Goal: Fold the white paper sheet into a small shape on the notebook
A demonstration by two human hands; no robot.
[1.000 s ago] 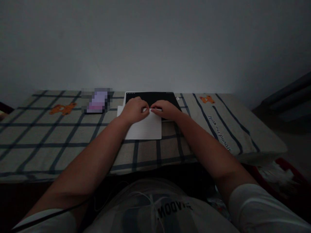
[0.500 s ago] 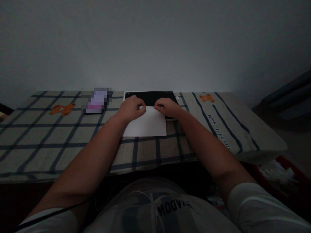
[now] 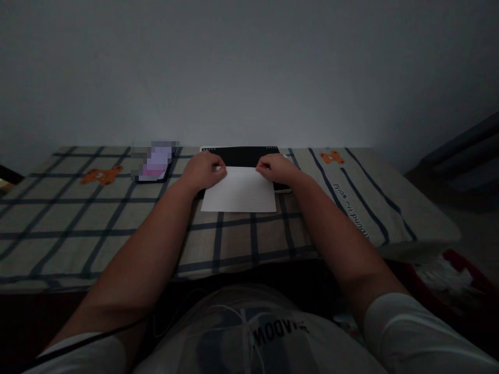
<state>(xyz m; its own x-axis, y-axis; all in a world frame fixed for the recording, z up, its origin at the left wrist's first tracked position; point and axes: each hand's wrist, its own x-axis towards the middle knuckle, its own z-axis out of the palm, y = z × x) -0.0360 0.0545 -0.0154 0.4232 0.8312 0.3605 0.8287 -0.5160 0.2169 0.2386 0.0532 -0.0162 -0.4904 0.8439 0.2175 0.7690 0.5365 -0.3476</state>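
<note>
A white sheet of lined paper (image 3: pixel 239 192) is held by its far edge between my two hands. My left hand (image 3: pixel 205 170) pinches the far left part of that edge, thumb against curled fingers. At the far right part, my right hand (image 3: pixel 276 169) grips it in the same way. Under and behind the sheet lies a flat black thing with rows of small white marks along its far edge (image 3: pixel 241 156), perhaps a notebook or desk calendar. The paper covers much of it, and its pale layered edge shows beside my right wrist.
A phone (image 3: pixel 156 163) with a lit, blurred screen lies at the left. The checked tablecloth (image 3: pixel 125 213) with bear prints covers the table up to the grey wall (image 3: pixel 249 72). A red container (image 3: pixel 463 275) holding pale stuff stands below the table at right.
My hands have moved apart along the paper's far edge. The sheet has shifted slightly right and away from me, and it lies straighter.
</note>
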